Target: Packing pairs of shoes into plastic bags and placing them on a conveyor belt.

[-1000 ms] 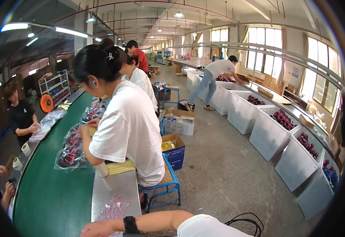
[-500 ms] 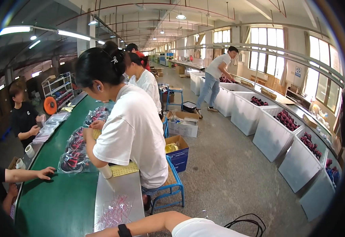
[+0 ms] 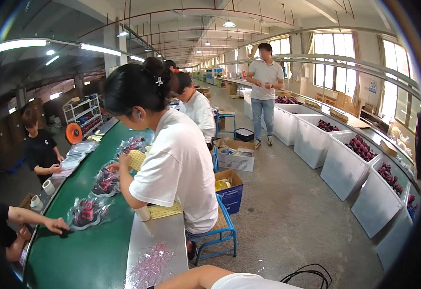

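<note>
Your forearm is sliding lower out of view than a moment ago, its fingers hidden so I cannot tell their grip, while the pink clear bags are lying on the steel counter beside it.

The long belt looks like smooth, matt green rubber, the shelf beside it is shiny grey metal with crinkly clear plastic bags on it, and the big bins far across the rough grey floor are smooth white plastic.
</note>
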### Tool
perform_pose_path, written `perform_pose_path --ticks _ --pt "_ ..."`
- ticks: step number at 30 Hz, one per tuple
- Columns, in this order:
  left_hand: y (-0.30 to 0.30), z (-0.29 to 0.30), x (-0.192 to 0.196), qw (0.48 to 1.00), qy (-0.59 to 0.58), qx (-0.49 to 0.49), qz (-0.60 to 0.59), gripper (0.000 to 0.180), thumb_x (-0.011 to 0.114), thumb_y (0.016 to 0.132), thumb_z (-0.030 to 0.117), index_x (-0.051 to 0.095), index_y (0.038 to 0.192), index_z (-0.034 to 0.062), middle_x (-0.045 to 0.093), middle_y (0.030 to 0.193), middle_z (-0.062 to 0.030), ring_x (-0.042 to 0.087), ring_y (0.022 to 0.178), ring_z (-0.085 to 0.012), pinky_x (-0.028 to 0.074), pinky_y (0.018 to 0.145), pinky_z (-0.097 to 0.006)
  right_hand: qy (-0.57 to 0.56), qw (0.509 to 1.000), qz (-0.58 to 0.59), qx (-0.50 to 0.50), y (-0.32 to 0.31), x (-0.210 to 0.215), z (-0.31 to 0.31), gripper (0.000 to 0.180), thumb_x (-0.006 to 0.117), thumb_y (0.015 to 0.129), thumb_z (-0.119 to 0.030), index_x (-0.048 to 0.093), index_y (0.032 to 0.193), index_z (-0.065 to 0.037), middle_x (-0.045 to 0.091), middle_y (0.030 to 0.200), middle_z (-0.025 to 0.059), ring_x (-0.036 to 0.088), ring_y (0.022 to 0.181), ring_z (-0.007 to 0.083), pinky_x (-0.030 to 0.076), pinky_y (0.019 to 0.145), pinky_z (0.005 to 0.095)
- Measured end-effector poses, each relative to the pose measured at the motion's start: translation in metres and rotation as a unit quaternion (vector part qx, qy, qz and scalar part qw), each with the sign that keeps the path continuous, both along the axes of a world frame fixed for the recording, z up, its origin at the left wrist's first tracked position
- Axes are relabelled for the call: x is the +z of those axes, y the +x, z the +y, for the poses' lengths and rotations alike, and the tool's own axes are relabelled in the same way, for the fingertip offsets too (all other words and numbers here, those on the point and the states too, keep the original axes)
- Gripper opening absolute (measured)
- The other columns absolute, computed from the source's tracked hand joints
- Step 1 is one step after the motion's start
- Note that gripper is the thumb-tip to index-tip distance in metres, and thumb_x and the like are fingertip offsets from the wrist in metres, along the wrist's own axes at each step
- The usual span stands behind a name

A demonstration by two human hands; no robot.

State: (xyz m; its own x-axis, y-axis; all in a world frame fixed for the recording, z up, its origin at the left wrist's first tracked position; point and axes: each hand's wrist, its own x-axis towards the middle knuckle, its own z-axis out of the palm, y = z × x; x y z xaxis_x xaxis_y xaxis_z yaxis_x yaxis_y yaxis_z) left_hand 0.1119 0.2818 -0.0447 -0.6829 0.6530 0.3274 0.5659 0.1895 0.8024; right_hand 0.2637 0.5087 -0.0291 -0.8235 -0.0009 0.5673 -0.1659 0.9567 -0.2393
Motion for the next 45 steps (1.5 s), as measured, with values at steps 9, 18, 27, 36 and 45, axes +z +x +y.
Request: perform_pose_path --ticks 9,18,27,36,45 --pt "0.010 -0.016 0.017 0.998 -0.016 0.061 0.022 0.023 0.060 0.090 0.014 0.067 0.103 -0.0029 0.067 0.085 -0.0161 0.060 0.073 -0.0235 0.049 0.067 -0.035 -0.104 0.980 0.056 0.158 -0.036 -0.011 -0.014 0.052 0.064 0.082 -0.035 0.052 0.130 -0.020 0.048 0.130 0.0157 0.041 0.123 0.0379 0.033 0.104 0.0530" --pt "-0.002 -0.048 0.018 0.987 0.087 0.131 -0.034 0.014 0.064 0.087 0.008 0.065 0.086 -0.0061 0.063 0.080 -0.0053 0.052 0.062 -0.0118 0.041 0.058 -0.024 -0.074 0.986 0.018 0.149 -0.039 0.011 -0.007 0.015 0.067 0.078 -0.016 0.061 0.091 -0.009 0.051 0.129 0.0109 0.036 0.131 0.0372 0.038 0.099 0.0483" --pt "-0.018 -0.054 0.034 0.947 0.072 0.232 0.210 0.018 0.059 0.089 0.010 0.065 0.102 -0.0002 0.060 0.098 -0.0177 0.058 0.092 -0.0218 0.045 0.084 -0.032 -0.472 0.863 -0.033 0.177 -0.081 0.001 -0.043 0.011 0.060 0.091 -0.016 0.058 0.088 -0.006 0.062 0.102 0.0059 0.062 0.096 0.0180 0.050 0.081 0.0332" --pt "-0.137 -0.043 -0.045 0.965 -0.107 0.238 0.010 0.025 0.063 0.083 0.026 0.064 0.074 0.0029 0.066 0.069 -0.0137 0.058 0.054 -0.0313 0.048 0.056 -0.040 -0.488 0.861 -0.095 -0.107 -0.151 -0.017 -0.038 0.028 0.066 0.084 -0.027 0.056 0.081 -0.002 0.059 0.055 0.0086 0.060 0.048 0.0190 0.046 0.050 0.0324" --pt "-0.124 -0.029 -0.003 0.980 -0.007 0.172 0.095 0.031 0.069 0.077 0.018 0.060 0.104 0.0047 0.062 0.107 -0.0128 0.062 0.088 -0.0284 0.049 0.072 -0.039 -0.157 0.968 0.156 -0.121 -0.138 0.001 -0.001 0.036 0.064 0.084 -0.010 0.052 0.117 -0.003 0.060 0.106 0.0132 0.061 0.096 0.0278 0.048 0.080 0.0374"
